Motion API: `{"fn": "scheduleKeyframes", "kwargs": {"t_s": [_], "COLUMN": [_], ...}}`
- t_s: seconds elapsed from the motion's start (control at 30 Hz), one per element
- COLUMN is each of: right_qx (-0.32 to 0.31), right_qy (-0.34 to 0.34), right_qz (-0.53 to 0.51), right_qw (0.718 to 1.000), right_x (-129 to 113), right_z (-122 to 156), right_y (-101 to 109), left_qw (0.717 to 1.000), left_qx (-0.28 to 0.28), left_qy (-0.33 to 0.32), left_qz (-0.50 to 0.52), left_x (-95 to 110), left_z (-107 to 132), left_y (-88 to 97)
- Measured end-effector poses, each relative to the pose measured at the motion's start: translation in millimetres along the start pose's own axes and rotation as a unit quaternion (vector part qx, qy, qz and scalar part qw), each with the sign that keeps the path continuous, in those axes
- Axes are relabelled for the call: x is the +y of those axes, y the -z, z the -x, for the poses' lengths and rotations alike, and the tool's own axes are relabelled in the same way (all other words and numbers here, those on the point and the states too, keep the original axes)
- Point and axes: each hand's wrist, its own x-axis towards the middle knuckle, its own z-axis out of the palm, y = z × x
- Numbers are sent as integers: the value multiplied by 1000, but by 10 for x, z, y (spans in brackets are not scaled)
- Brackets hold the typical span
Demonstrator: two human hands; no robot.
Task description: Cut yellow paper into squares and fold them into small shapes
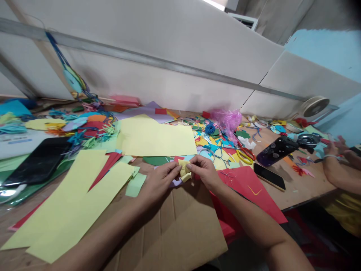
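Observation:
A small folded piece of yellow paper (184,170) is pinched between my two hands over the near part of the table. My left hand (166,177) grips its left side with thumb and fingers closed. On the other side, my right hand (204,171) pinches the right edge. A bit of lilac paper (176,183) shows just below the fingers; whether it is held too, I cannot tell. Under my hands lies a brown cardboard sheet (175,233). Long pale yellow paper strips (81,199) lie to the left, beside a small light green piece (136,185).
A large yellow sheet (158,139) lies behind my hands. Red paper (248,188), scissors (244,155), a phone (269,176) and a dark bottle (278,150) are to the right. Another phone (36,162) rests at left. A co-worker's hands (334,148) are at far right.

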Motion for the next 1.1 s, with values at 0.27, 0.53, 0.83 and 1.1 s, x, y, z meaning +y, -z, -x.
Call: {"fn": "scheduleKeyframes", "kwargs": {"t_s": [0.27,0.53,0.83,1.1], "right_qx": [-10,-6,-22,-30], "right_qy": [-5,-17,-24,-31], "right_qz": [-23,-24,-23,-31], "right_qw": [1000,1000,999,999], "right_x": [9,8,27,35], "right_z": [-12,-4,0,-3], "right_y": [-27,-20,-37,-36], "left_qw": [998,1000,1000,999], "left_qx": [-17,-22,-23,-19], "left_qy": [-28,-7,-14,-16], "left_qz": [-52,-14,-6,-24], "left_x": [-48,85,-1,-29], "left_z": [-12,3,-10,-15], "left_y": [37,27,18,22]}}
